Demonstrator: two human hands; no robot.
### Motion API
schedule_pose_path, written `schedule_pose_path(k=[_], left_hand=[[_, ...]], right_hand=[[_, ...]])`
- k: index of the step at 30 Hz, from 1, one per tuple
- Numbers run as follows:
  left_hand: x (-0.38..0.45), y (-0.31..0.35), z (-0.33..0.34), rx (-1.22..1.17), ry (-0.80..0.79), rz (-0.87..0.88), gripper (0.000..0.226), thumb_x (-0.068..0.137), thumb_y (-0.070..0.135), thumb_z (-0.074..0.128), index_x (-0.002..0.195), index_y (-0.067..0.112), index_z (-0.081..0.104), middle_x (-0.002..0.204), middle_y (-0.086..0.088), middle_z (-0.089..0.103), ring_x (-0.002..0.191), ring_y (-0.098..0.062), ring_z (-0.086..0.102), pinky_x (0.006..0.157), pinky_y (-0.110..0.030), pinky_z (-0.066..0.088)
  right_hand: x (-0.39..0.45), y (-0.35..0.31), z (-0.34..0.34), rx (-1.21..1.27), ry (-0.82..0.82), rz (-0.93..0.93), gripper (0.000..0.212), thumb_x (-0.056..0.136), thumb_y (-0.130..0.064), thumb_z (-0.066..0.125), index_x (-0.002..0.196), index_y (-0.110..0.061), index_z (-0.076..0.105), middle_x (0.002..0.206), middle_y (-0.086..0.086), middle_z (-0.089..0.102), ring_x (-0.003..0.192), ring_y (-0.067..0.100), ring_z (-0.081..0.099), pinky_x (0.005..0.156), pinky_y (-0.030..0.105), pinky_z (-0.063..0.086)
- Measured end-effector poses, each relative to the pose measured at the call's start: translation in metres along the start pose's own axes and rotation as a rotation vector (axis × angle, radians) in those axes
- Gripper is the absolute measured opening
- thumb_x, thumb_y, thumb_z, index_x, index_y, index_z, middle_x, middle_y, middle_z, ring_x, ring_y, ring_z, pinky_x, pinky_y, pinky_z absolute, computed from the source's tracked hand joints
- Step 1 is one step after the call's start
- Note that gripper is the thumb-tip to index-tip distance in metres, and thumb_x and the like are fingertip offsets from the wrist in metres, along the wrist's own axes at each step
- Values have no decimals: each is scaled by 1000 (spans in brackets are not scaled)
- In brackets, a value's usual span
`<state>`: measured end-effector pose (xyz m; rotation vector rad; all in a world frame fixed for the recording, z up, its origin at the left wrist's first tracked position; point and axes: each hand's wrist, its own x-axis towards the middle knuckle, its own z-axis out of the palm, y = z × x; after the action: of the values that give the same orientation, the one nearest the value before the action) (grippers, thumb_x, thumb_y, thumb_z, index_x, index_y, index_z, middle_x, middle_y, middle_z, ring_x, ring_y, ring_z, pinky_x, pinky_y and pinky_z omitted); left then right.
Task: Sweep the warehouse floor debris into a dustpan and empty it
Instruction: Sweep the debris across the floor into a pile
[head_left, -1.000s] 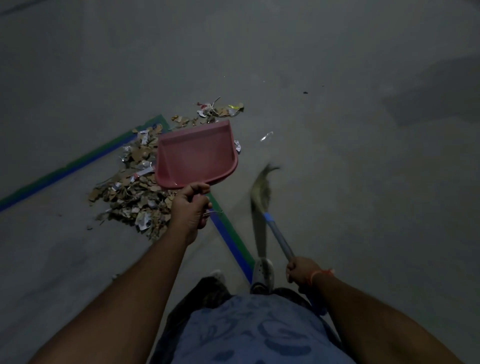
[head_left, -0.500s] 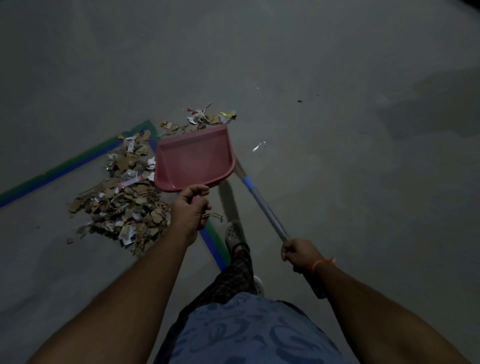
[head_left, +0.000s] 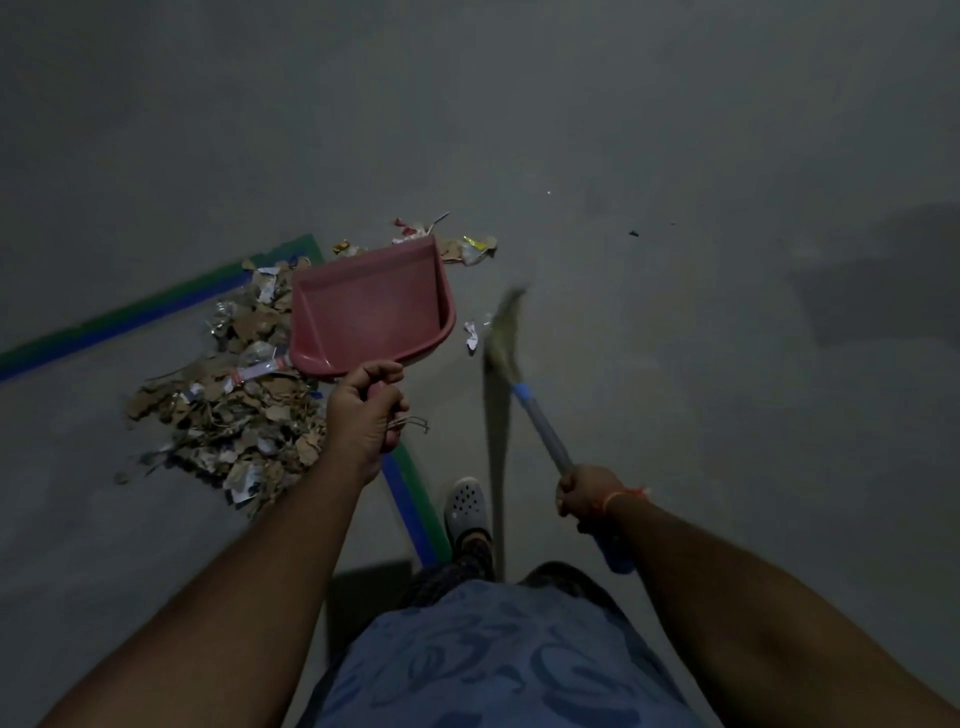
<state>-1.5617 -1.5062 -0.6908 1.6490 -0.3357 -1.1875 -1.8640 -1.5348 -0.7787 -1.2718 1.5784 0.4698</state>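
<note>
Dim, murky scene; broom head (head_left: 505, 332) motion-blurred, wide-angle bending at the edges

A: Broom (head_left: 506, 332): half a second ago its head sat hidden behind the dustpan (head_left: 369, 306). Now swung out right, blurred, beside the pan.

B: Feet?

A: Shoe (head_left: 467, 504) was forward near the blue-green tape (head_left: 415, 499); now drawn back, lower in view.
</note>
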Motion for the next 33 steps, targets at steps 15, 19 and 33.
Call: schedule_pose_path(k=[15, 19, 33], left_hand=[[71, 67, 92, -19, -16, 48, 28, 91, -9, 53, 96, 16, 67, 72, -11, 59, 44, -12, 46, 38, -14, 29], [99, 77, 150, -15, -33, 51, 31, 90, -9, 51, 95, 17, 66, 61, -10, 55, 35, -10, 40, 40, -12, 27], [153, 126, 376, 43, -99, 30, 28, 89, -5, 54, 97, 19, 67, 68, -9, 58, 40, -9, 45, 41, -13, 28]], right_hand=[[36, -62, -120, -333, -5, -360, 20, 83, -6, 61, 75, -21, 71, 94, 5, 73, 92, 22, 66, 87, 28, 51], [59, -41, -183, -211, 153, -300, 13, 80, -5, 63, 77, -15, 72, 77, 1, 64, 73, 19, 62, 73, 29, 53], [155, 38, -427, 319, 391, 72, 24, 92, -4, 54, 78, -3, 73, 75, 5, 65, 63, 25, 60, 63, 41, 61]])
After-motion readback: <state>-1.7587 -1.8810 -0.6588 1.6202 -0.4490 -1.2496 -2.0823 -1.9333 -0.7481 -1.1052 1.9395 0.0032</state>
